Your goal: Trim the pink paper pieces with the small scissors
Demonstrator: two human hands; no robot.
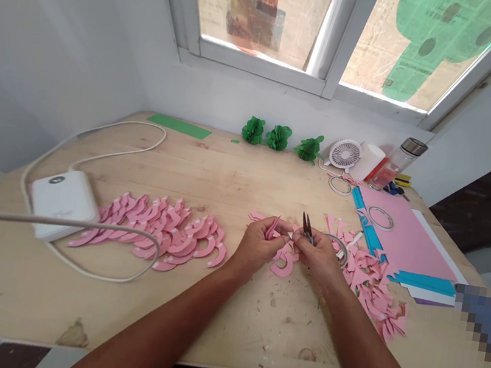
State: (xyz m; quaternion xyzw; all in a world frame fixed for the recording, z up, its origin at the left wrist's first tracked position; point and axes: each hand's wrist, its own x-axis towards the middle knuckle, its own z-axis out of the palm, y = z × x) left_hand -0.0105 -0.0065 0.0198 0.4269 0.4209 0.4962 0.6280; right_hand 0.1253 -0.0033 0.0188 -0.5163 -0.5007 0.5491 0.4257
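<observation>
My left hand [256, 239] pinches a small pink paper piece [273, 228] between its fingers, above the tabletop. Close beside it, my right hand [317, 251] is closed around a pair of scissors [307, 223], dark blades pointing up and away. The fingertips of both hands nearly meet; whether something thin lies between them I cannot tell. Below and between the hands rest curved pink paper pieces [282, 267]. To the left spreads an overlapping pile of pink paper arcs [182, 239] with pale strips on some. A tape roll [340, 251] lies partly hidden behind my right hand.
Pink scraps [367, 282] lie to the right, near pink sheets [408, 233], blue strips [367, 224] and another tape roll [380, 217]. Green paper shapes [278, 138], a small fan [344, 155] and a bottle [396, 166] stand behind. A cable [148, 243] loops around a white power bank [65, 203].
</observation>
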